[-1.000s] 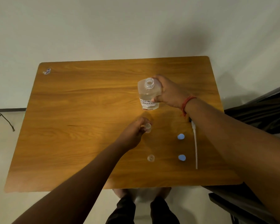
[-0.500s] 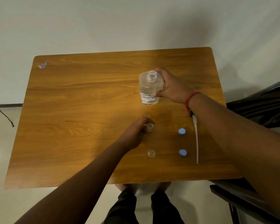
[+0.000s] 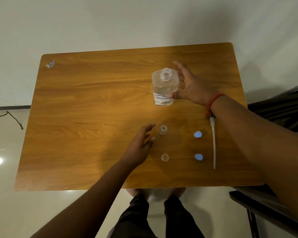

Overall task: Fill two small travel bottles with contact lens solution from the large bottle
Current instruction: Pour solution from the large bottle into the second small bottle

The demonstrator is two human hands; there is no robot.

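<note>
While both hands, left hand (image 3: 139,145) and right hand (image 3: 191,86), hover spread, grip the smooth, liquid-heavy clear plastic large bottle (image 3: 163,88), at twelve o'clock, mid-body.

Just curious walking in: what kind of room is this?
Probably a bare indoor test room, not a bathroom: one rounded wooden table against a plain pale wall, on a glossy light floor.
</note>
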